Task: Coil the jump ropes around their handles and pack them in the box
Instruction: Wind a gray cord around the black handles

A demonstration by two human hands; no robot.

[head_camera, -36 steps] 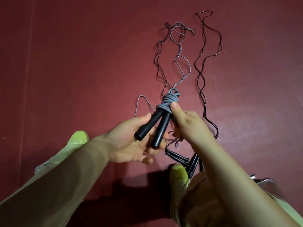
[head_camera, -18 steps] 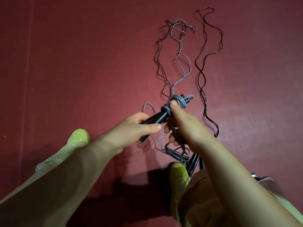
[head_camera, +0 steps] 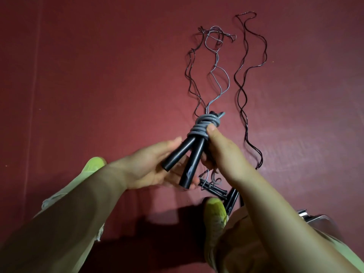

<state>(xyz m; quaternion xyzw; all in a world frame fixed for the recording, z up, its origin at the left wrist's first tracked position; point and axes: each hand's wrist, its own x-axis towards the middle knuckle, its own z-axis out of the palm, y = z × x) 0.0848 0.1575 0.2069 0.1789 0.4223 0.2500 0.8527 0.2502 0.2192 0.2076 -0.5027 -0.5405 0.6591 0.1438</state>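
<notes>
Dark red flooring [head_camera: 98, 85] carries loose black ropes [head_camera: 244, 91] toward its far edge. Above it, the left hand [head_camera: 153, 170] cradles two black handles [head_camera: 187, 154] with loosely curled fingers, while the right hand [head_camera: 222, 152] pinches the grey rope [head_camera: 202, 125] coiled around their tops.

Single head-worn view, steeply downward, close above hands and red floor [head_camera: 98, 75]
</notes>
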